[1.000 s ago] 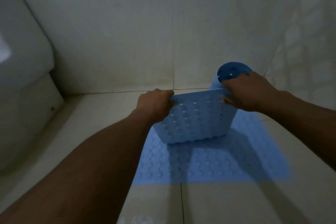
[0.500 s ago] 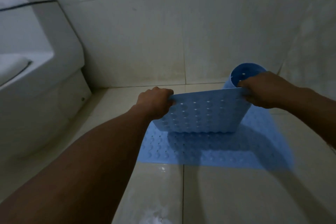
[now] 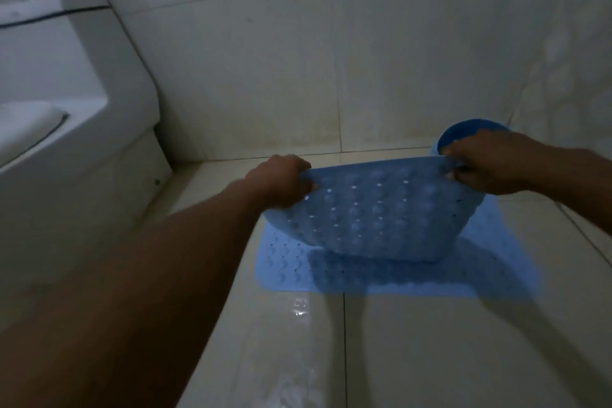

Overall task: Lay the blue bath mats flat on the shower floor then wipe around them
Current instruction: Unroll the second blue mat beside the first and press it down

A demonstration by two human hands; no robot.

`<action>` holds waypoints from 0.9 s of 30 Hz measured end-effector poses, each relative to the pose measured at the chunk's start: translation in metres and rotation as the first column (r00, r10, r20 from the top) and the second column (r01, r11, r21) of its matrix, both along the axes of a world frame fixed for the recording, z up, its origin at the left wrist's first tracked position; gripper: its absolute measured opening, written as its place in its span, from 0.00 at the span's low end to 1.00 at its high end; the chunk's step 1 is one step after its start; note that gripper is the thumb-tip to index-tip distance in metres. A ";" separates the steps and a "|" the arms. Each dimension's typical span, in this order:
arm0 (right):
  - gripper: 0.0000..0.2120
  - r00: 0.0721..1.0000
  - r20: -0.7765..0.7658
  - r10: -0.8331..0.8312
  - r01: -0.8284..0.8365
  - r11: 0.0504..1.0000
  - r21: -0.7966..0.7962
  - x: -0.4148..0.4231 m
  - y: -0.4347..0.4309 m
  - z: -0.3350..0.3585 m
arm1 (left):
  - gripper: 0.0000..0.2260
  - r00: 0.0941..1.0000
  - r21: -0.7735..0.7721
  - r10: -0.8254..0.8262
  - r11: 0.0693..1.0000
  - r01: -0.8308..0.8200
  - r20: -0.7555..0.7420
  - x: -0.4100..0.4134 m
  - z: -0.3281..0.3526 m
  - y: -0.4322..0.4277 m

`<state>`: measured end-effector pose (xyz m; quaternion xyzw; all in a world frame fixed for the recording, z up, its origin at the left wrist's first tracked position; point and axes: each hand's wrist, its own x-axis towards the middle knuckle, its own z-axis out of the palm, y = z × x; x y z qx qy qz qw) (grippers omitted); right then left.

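A blue perforated bath mat [image 3: 371, 212] hangs in the air, curved and partly curled, with its rolled end [image 3: 460, 132] showing as a tube opening behind my right hand. My left hand [image 3: 281, 184] grips the mat's upper left edge. My right hand [image 3: 486, 161] grips its upper right edge by the roll. Under it a second blue mat [image 3: 496, 275] lies flat on the tiled shower floor [image 3: 430, 351], partly hidden and shaded by the held mat.
A white toilet [image 3: 82, 116] stands at the left against the tiled back wall [image 3: 265, 60]. A tiled side wall [image 3: 569, 60] closes the right. The floor near the front mat edge has a wet shiny patch [image 3: 298, 305].
The view has swung left and back, bringing more of the toilet into sight. The held mat stays in both hands and now hangs a little lower toward the flat mat.
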<state>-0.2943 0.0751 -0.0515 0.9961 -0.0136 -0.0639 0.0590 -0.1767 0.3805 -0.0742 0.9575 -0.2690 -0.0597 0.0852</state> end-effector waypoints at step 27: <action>0.12 0.962 -0.247 -0.112 0.068 0.981 -0.181 -0.008 0.107 -0.201 | 0.17 0.921 0.299 0.241 0.943 -0.148 -0.305 -0.035 -0.206 0.079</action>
